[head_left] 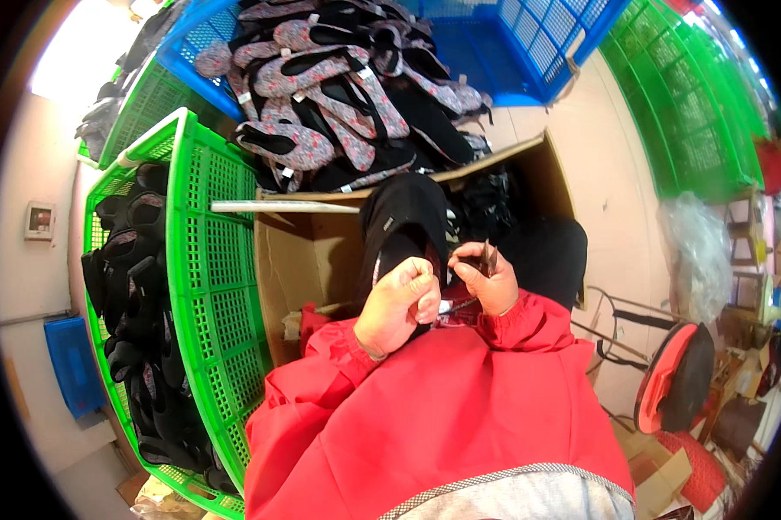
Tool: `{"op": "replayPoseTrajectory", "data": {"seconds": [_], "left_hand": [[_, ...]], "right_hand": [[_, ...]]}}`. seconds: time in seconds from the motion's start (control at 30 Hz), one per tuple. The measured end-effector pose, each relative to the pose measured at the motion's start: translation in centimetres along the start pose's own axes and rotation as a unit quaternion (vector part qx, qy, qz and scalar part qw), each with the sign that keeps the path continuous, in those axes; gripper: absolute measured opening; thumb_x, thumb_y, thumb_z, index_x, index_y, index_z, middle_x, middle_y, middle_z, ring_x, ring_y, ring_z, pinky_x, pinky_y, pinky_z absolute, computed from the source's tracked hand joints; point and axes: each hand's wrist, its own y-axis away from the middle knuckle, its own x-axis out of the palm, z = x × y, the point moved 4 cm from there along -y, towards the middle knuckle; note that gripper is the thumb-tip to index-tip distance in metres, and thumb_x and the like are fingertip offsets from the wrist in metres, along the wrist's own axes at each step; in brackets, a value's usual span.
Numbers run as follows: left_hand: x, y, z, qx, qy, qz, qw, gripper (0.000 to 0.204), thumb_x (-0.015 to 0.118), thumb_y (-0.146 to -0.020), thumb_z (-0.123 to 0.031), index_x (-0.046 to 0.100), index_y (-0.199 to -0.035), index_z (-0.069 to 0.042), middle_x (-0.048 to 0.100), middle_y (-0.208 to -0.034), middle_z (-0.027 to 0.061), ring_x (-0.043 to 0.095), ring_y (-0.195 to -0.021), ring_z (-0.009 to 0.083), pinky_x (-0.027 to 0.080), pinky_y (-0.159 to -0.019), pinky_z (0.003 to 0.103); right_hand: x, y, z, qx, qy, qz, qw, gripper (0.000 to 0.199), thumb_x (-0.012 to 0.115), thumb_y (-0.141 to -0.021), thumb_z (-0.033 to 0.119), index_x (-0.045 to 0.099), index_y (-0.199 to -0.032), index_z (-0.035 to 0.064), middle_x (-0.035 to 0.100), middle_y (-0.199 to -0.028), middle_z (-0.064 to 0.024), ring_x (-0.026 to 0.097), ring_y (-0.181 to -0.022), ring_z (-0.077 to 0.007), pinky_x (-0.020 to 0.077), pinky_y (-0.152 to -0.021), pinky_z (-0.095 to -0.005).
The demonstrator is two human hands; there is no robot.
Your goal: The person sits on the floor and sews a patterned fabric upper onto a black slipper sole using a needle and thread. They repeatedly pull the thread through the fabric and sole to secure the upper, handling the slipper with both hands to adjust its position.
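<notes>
A black slipper [403,230] with a patchy patterned edge stands toe-up over my dark-trousered lap. My left hand [397,305] is closed at its near end, the fingers curled and the thumb pressed over them; part of the slipper is hidden behind that hand. Just to the right, my right hand [494,286] is closed round a pair of small dark thread snips [488,258], whose blades point away from me. The two hands are a short gap apart. Between them shows a small white bit [445,306], too small to make out.
Patterned slippers [321,82] fill much of a blue crate [529,82] ahead. A cardboard box [312,238] stands beyond my lap, with black plastic [486,204] in it. Left is a green crate [221,277] of black slippers [139,295]; right, a red-and-black stool [676,377] and clear plastic [698,251].
</notes>
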Motion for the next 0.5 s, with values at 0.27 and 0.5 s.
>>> {"op": "replayPoseTrajectory", "data": {"seconds": [0.27, 0.5], "left_hand": [[-1.6, -0.6, 1.5, -0.088, 0.034, 0.001, 0.996, 0.009, 0.057, -0.097, -0.016, 0.052, -0.092, -0.011, 0.045, -0.067, -0.0009, 0.041, -0.056, 0.0111, 0.035, -0.054, 0.024], [-1.7, -0.7, 1.4, -0.077, 0.015, -0.014, 0.997, 0.011, 0.057, -0.097, -0.017, 0.05, -0.093, -0.01, 0.044, -0.065, -0.0009, 0.04, -0.055, 0.0105, 0.035, -0.054, 0.024]], "right_hand": [[2.2, 0.9, 2.2, 0.021, 0.036, 0.116, 0.992, 0.021, 0.063, -0.093, 0.006, 0.063, -0.112, -0.0018, 0.066, -0.101, -0.0028, 0.06, -0.089, -0.0077, 0.0492, -0.081, -0.0236], [2.1, 0.9, 1.2, 0.051, -0.004, 0.121, 0.991, 0.015, 0.064, -0.092, 0.005, 0.064, -0.106, -0.0004, 0.066, -0.097, -0.0021, 0.061, -0.088, -0.0082, 0.0494, -0.08, -0.0236]]}}
